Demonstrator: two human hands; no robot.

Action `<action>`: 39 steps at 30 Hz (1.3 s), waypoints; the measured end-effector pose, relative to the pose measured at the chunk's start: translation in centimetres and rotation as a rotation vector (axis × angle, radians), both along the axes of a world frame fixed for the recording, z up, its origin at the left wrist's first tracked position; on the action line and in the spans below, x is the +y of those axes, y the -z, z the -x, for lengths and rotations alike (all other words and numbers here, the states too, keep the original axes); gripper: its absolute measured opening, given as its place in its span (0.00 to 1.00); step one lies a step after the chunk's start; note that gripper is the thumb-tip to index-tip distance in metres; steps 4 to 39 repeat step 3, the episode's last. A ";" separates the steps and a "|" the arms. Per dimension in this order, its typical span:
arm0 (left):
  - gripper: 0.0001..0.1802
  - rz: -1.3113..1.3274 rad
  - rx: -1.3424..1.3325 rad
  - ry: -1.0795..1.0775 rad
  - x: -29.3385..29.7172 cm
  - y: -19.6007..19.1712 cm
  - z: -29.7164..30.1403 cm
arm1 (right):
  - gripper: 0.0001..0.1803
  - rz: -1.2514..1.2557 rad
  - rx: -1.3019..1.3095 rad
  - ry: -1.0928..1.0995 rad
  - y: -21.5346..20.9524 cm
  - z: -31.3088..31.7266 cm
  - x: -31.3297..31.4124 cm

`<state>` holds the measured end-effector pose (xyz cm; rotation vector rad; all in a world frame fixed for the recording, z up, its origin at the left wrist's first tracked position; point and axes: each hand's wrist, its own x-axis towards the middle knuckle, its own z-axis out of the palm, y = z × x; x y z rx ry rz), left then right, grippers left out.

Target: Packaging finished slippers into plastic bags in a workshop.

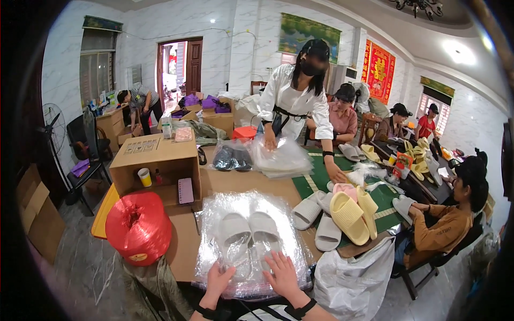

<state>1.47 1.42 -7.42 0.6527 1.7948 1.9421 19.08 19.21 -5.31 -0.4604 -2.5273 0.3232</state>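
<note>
A pair of light grey slippers (pixel 235 229) lies side by side in a clear plastic bag, on top of a stack of shiny clear bags (pixel 211 251) at the table's near edge. My left hand (pixel 218 278) rests at the bag's near left part, thumb and fingers apart. Over the near right part my right hand (pixel 281 274) lies with fingers spread, touching the film. Neither hand grips anything that I can see. To the right sits a pile of loose slippers, with a yellow slipper (pixel 349 216) on top and a grey slipper (pixel 327 233) below it.
A red roll of plastic twine (pixel 138 227) stands at the left, before an open cardboard box (pixel 155 155) holding a yellow cup (pixel 144 177). A phone (pixel 185 191) leans there. Across the table a masked person (pixel 300 101) handles clear bags (pixel 278 158). Another person (pixel 447 219) sits at the right holding slippers.
</note>
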 end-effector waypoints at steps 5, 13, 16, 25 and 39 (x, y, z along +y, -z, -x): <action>0.23 0.023 0.023 -0.030 -0.4 1.2 0.4 | 0.30 0.014 -0.013 0.005 0.3 0.2 0.0; 0.23 0.023 0.023 -0.030 -0.4 1.2 0.4 | 0.30 0.014 -0.013 0.005 0.3 0.2 0.0; 0.23 0.023 0.023 -0.030 -0.4 1.2 0.4 | 0.30 0.014 -0.013 0.005 0.3 0.2 0.0; 0.23 0.023 0.023 -0.030 -0.4 1.2 0.4 | 0.30 0.014 -0.013 0.005 0.3 0.2 0.0; 0.23 0.023 0.023 -0.030 -0.4 1.2 0.4 | 0.30 0.014 -0.013 0.005 0.3 0.2 0.0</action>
